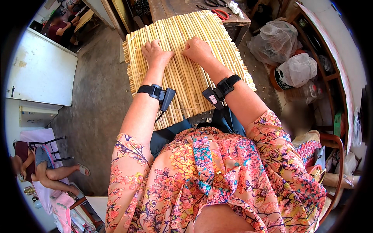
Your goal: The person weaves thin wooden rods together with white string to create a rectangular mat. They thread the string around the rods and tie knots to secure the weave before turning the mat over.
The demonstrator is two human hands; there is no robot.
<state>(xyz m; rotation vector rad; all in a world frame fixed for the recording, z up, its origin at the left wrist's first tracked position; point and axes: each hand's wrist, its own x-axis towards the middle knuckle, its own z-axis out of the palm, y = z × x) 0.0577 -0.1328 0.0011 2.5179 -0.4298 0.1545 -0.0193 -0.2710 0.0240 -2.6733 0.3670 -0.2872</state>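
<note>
A mat of straight, pale yellow reed stalks (176, 83), bound crosswise with thin white string, lies in front of me. Its far end rests on a dark wooden table and its near edge reaches my lap. My left hand (156, 55) presses on the upper left part of the mat, fingers apart and thumb stretched out to the right. On the upper middle, my right hand (198, 50) touches the stalks with its fingers curled in. Whatever those fingers pinch is hidden under them. Each wrist wears a black strap with a small device.
Red-handled scissors (220, 14) lie on the wooden table (165, 8) behind the mat, beside darker scissors and a white string bundle. Plastic bags (274, 40) and a bucket stand at the right, near a shelf. Two other people sit at the left, beyond the concrete floor (91, 85).
</note>
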